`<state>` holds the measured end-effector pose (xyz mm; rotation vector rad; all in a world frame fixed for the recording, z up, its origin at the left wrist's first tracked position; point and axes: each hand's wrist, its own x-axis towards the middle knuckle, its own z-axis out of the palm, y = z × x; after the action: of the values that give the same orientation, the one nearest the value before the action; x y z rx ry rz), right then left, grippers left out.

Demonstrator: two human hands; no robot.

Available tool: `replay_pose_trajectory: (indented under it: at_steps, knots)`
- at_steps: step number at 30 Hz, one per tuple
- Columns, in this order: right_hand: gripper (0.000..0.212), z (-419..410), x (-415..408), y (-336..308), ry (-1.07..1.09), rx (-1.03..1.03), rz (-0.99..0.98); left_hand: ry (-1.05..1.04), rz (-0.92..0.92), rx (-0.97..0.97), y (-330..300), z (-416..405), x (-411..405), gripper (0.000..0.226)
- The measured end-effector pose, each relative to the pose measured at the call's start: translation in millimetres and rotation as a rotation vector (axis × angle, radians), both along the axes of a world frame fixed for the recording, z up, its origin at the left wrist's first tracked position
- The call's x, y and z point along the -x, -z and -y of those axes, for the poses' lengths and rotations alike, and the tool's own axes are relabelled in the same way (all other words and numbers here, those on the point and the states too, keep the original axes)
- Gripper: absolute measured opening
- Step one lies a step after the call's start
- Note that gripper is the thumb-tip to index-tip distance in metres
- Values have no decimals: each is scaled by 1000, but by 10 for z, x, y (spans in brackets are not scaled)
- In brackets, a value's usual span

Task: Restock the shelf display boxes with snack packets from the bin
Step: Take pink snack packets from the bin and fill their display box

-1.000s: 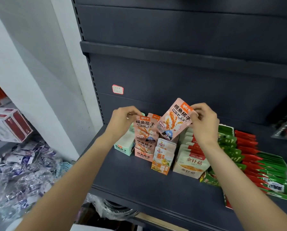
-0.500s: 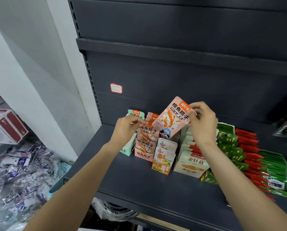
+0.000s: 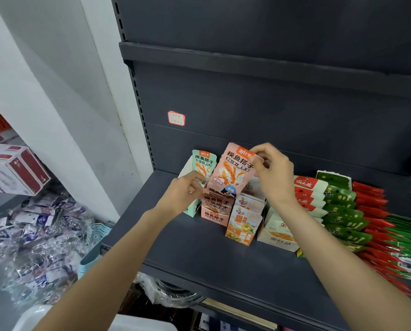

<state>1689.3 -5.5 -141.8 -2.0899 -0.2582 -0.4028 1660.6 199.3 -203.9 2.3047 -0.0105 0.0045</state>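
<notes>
My right hand (image 3: 272, 172) pinches the top right corner of a pink snack packet (image 3: 233, 172) and holds it upright over the pink display box (image 3: 215, 215) on the dark shelf (image 3: 199, 254). My left hand (image 3: 184, 192) touches the packet's lower left edge and the pink packets standing in the box; its fingertips are partly hidden. A mint-green packet (image 3: 203, 162) stands in the mint display box (image 3: 192, 209) just left. An orange display box (image 3: 244, 225) and a white display box (image 3: 278, 235) sit to the right.
Green packets (image 3: 343, 211) and red packets (image 3: 371, 199) lie in rows on the shelf's right side. A heap of silver-blue packets (image 3: 35, 237) in clear plastic fills the lower left, beside a pale blue bin rim (image 3: 92, 256). Red-and-white cartons (image 3: 16, 170) stand at the far left.
My right hand has brought the pink packet leftwards and turned it upright over the pink box. My left hand has dropped from the packet tops to the packet's lower left edge.
</notes>
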Motion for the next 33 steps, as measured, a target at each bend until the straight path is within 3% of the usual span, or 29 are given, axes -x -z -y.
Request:
replay_pose_trajectory:
  at_steps: [6, 14, 20, 33]
  knots:
    - [19, -154, 2, 286, -154, 180, -118, -75, 44, 69, 2, 75, -32, 32]
    - [20, -212, 14, 359, -167, 251, -169, -62, 124, 110, 5, 40, -98, 14]
    - [23, -257, 15, 432, -176, 412, -235, -55, 50, 2, 24, 58, -153, 14]
    - [20, -264, 112, 415, -95, 317, -222, -62, 75, -41, -44, 42, 16, 22]
